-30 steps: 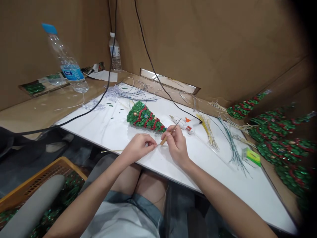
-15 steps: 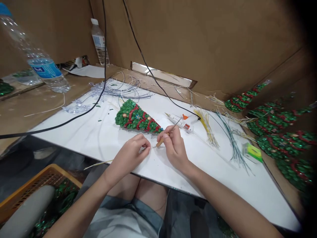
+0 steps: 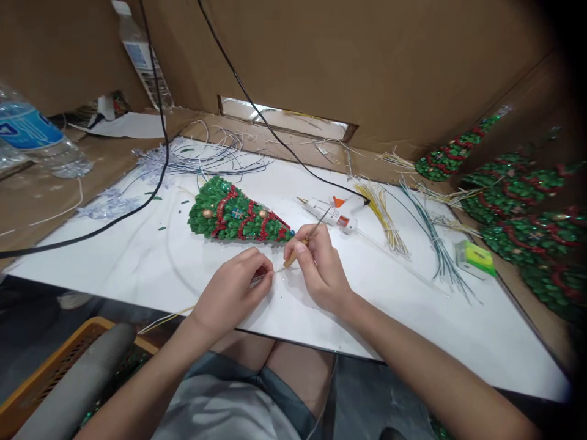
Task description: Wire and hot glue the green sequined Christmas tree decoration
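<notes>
My left hand (image 3: 232,288) is closed in a pinch on thin wire strands (image 3: 166,318), whose white and yellow ends trail out behind the wrist. A fine end pokes from its fingertips toward my right hand (image 3: 321,264). That hand is wrapped round a small awl-like tool with a wooden handle (image 3: 290,260); its thin metal shaft points up and away, and I cannot make out its tip shape. Just beyond both hands a green Christmas tree ornament (image 3: 236,215) with red garland and gold beads lies on its side, its narrow end near my right fingers.
A glue gun (image 3: 328,214) lies behind my right hand. Yellow wires (image 3: 383,220), green wires (image 3: 433,250) and a small green-yellow box (image 3: 476,259) are to the right, with more trees (image 3: 513,183) beyond. Bottles (image 3: 34,134) stand left; a black cable (image 3: 162,165) crosses the table (image 3: 137,269).
The view has shifted, so the bottles and tree appear further left. Both hands keep their grips close together, with only slight finger movement.
</notes>
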A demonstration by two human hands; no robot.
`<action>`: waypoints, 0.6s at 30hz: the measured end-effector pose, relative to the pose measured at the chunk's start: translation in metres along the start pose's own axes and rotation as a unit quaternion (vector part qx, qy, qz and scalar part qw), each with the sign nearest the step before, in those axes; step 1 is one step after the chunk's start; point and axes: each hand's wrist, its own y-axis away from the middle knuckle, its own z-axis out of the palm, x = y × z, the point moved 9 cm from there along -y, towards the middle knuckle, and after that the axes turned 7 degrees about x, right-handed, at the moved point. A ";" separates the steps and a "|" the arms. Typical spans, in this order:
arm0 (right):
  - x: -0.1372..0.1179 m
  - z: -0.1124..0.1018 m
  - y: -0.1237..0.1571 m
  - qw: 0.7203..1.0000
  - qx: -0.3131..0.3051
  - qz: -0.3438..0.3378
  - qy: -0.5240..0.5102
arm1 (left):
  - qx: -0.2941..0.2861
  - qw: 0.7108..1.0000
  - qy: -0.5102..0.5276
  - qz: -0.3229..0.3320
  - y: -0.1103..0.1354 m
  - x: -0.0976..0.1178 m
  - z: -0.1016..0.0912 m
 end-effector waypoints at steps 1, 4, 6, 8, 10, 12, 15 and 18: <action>0.000 0.000 0.000 1.000 0.001 0.000 0.002 | 0.000 1.000 -0.004 0.005 -0.001 0.000 0.000; -0.001 -0.001 0.000 1.000 0.006 -0.004 0.007 | -0.004 1.000 -0.022 0.014 -0.003 0.000 0.002; -0.002 -0.001 0.000 1.000 0.009 -0.006 0.000 | -0.007 0.999 -0.034 0.012 -0.003 -0.001 0.003; -0.003 -0.002 0.001 1.000 0.013 0.002 -0.015 | -0.008 0.999 -0.036 0.011 -0.002 -0.002 0.004; -0.004 -0.006 0.001 0.999 0.030 0.016 -0.040 | -0.009 0.999 -0.036 0.014 -0.001 -0.002 0.005; -0.008 -0.017 0.000 0.995 0.077 0.024 -0.063 | -0.007 0.999 -0.035 0.016 0.000 -0.001 0.005; -0.022 -0.047 -0.006 0.980 0.183 0.007 -0.078 | 0.002 0.999 -0.036 0.018 0.001 0.000 0.003; -0.048 -0.088 -0.012 0.955 0.276 -0.042 -0.100 | 0.010 0.999 -0.037 0.024 0.001 0.001 0.002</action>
